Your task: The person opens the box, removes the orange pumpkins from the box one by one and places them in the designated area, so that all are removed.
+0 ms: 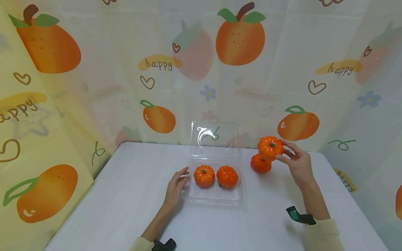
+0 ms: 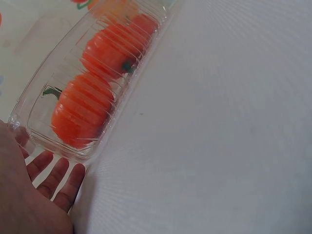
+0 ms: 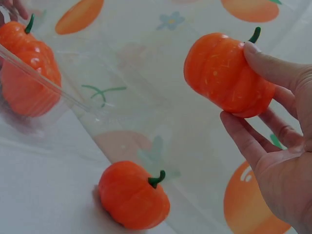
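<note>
My right hand [image 1: 299, 166] holds a small orange pumpkin [image 1: 270, 147] between thumb and fingers, raised off the table. In the right wrist view this pumpkin [image 3: 225, 75] shows a green stem by the thumb. A second pumpkin [image 1: 260, 164] rests on the table below it. Two more pumpkins, a left one [image 1: 204, 176] and a right one [image 1: 227, 176], sit side by side in a clear plastic clamshell box [image 1: 216, 198] with its lid raised. At the box's left side is my left hand [image 1: 176, 188], its fingers extended and touching the wall in the left wrist view.
The transparent lid [image 1: 216, 139] stands up at the back of the box, near the table's far edge. A white table [image 1: 125, 202] lies under everything. Behind it hangs a fruit-printed curtain [image 1: 201, 94], which also runs along both sides.
</note>
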